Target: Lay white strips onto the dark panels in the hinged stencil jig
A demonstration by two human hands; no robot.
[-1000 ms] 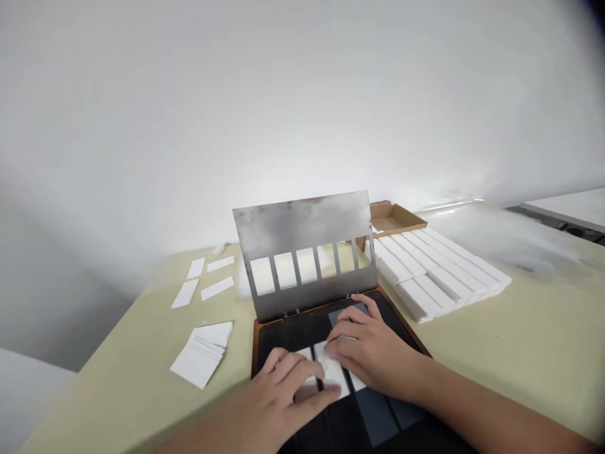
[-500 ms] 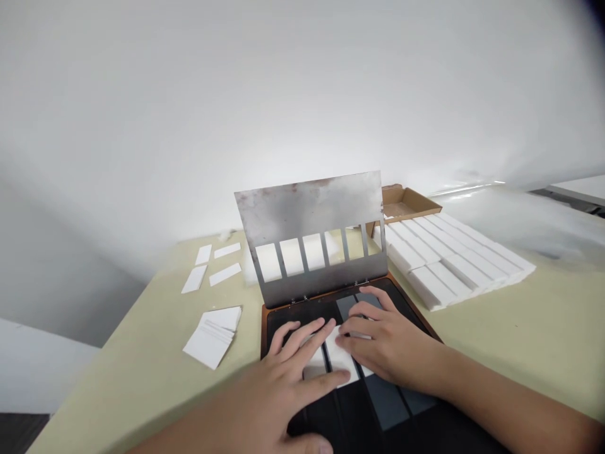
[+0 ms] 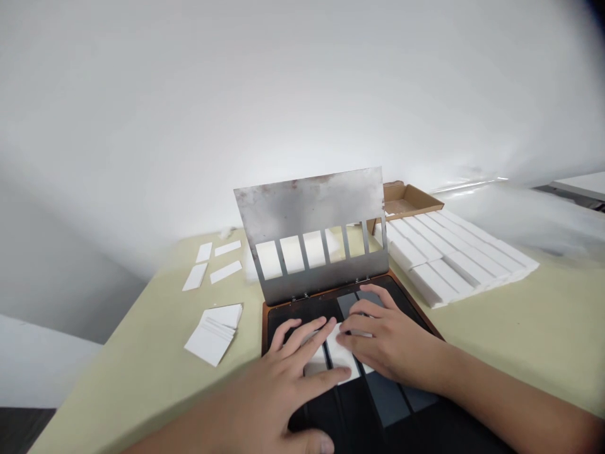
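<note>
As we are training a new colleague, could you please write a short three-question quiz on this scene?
1. True or false: the hinged metal plate stands raised at the back of the black board, not flat on it.
2. Multiple choice: where is the stack of white cards? A) left of the black board; B) right of the black board; C) on the black board.
3. Short answer: what lies under the left hand and the right hand on the black board?

Key: 1 true; 2 A; 3 white pieces.
</note>
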